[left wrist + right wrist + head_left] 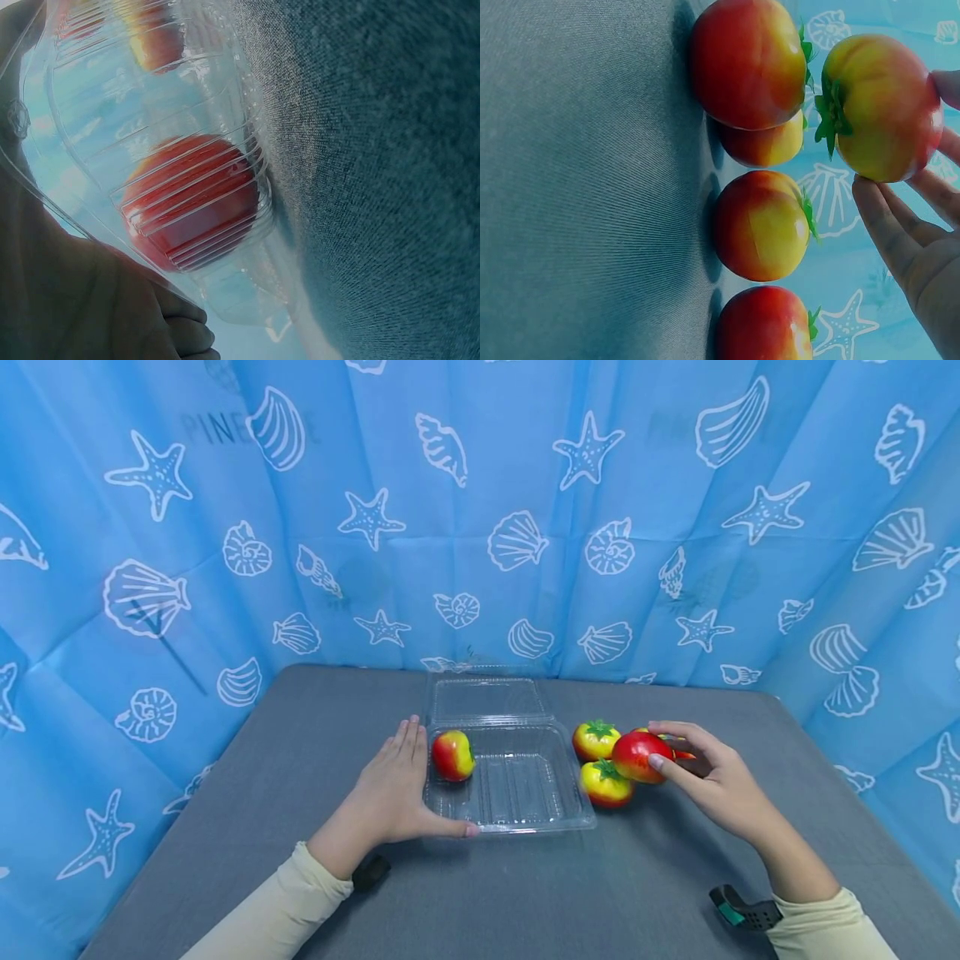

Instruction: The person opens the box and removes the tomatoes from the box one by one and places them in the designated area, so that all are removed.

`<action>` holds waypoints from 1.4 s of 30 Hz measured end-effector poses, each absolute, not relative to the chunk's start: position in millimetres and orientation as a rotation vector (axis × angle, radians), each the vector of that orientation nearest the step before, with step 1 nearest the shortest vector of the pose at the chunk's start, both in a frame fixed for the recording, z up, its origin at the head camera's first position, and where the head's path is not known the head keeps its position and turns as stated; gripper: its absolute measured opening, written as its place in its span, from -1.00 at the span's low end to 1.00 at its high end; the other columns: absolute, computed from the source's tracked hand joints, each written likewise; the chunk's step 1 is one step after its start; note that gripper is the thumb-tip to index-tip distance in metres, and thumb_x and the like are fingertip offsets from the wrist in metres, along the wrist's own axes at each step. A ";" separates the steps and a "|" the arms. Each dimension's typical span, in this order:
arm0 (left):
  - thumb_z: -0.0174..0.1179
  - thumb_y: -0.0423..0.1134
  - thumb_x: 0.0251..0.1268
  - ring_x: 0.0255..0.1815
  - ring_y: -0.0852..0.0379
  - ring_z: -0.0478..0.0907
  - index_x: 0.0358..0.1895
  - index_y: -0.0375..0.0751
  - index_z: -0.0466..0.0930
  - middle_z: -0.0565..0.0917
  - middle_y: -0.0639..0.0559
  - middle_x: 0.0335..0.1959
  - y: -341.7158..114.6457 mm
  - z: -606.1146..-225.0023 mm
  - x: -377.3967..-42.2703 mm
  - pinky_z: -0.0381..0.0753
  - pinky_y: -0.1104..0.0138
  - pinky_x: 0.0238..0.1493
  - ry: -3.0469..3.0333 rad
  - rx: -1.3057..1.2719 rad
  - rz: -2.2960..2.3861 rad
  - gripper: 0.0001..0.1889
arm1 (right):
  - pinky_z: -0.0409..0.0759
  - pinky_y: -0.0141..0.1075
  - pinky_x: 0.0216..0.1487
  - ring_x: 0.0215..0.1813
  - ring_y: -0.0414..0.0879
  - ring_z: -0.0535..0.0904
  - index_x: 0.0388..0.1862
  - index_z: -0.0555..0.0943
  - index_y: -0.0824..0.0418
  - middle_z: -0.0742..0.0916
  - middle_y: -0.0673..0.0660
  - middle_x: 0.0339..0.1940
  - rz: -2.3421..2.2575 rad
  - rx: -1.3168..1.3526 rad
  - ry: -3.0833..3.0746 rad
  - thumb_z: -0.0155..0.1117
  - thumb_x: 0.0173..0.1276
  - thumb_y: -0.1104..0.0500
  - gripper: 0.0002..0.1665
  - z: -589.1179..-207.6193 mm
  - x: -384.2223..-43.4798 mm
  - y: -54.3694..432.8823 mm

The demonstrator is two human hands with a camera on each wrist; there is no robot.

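My right hand holds a red-and-yellow persimmon above the table, fingers and thumb around its sides. In the right wrist view the green leafy top of that persimmon faces left. Below it sit several similar persimmons, some partly hidden by the hand and the held fruit. My left hand lies along the left side of a clear plastic container, fingers straight and thumb along its front edge. Inside, at the left, rests one persimmon, seen through the ribbed wall in the left wrist view.
The container's hinged lid lies folded back toward the curtain. A blue curtain with white shells and starfish hangs behind the grey cloth-covered table. Dark bands are on both wrists.
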State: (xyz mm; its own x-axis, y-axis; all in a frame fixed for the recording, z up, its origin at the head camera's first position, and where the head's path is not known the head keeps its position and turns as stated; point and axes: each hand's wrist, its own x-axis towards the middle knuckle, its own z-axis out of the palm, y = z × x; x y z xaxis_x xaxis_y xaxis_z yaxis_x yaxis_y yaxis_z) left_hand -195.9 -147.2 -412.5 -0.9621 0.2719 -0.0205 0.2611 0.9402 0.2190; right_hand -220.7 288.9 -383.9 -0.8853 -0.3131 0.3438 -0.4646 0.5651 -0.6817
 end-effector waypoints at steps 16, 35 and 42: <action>0.04 0.92 -0.28 0.81 -0.25 -0.19 0.73 -0.35 -0.08 -0.14 -0.30 0.78 -146.7 -410.6 -194.5 0.07 -0.08 0.74 3.035 0.415 0.331 0.65 | 0.63 -0.62 0.04 0.31 -0.46 0.40 0.35 0.67 0.13 0.60 0.19 0.39 1.182 0.749 -2.577 0.34 0.53 0.32 -0.55 -384.3 -221.2 289.1; 0.08 0.90 -0.26 0.81 -0.24 -0.19 0.73 -0.32 -0.08 -0.13 -0.28 0.78 -147.0 -411.3 -195.2 0.07 -0.08 0.74 3.031 0.409 0.358 0.63 | 0.61 -0.63 0.06 0.27 -0.50 0.44 0.38 0.65 0.06 0.62 0.13 0.36 1.135 0.677 -2.572 0.63 0.25 0.30 -0.30 -386.6 -221.7 289.0; 0.08 0.89 -0.25 0.81 -0.25 -0.18 0.73 -0.33 -0.07 -0.12 -0.29 0.78 -146.9 -411.0 -194.9 0.08 -0.09 0.74 3.033 0.419 0.363 0.62 | 0.62 -0.64 0.04 0.21 -0.48 0.48 0.45 0.59 0.03 0.60 0.09 0.37 1.153 0.642 -2.583 0.54 0.38 0.24 -0.33 -385.2 -220.3 286.5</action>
